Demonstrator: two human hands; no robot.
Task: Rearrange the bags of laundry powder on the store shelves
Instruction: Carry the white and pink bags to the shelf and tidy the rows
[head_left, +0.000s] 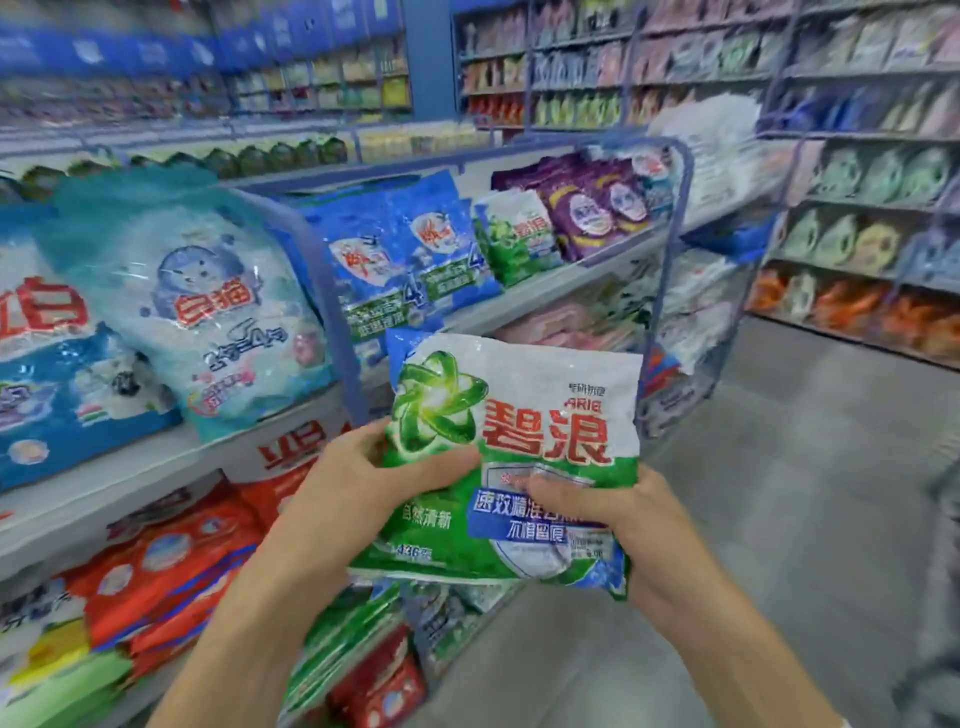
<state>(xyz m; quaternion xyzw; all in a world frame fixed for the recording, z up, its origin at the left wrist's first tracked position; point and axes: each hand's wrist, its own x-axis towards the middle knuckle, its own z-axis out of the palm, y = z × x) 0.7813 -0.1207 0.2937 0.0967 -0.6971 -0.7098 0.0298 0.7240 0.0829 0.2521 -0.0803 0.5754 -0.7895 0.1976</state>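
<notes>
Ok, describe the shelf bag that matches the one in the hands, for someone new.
Start at the upper shelf, right of the blue divider. Past the blue bags stands one small bag, just before the purple bags. It alone is white over green, like the held bag.

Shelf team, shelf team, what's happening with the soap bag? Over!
Left hand, right hand both gripping green-and-white bag, off the shelf. Matching green bag on upper shelf beside blue bags. Blue divider post just behind held bag.

Grey floor (779, 493), dark green bottles (270, 156), blue pillar (428, 57)
</notes>
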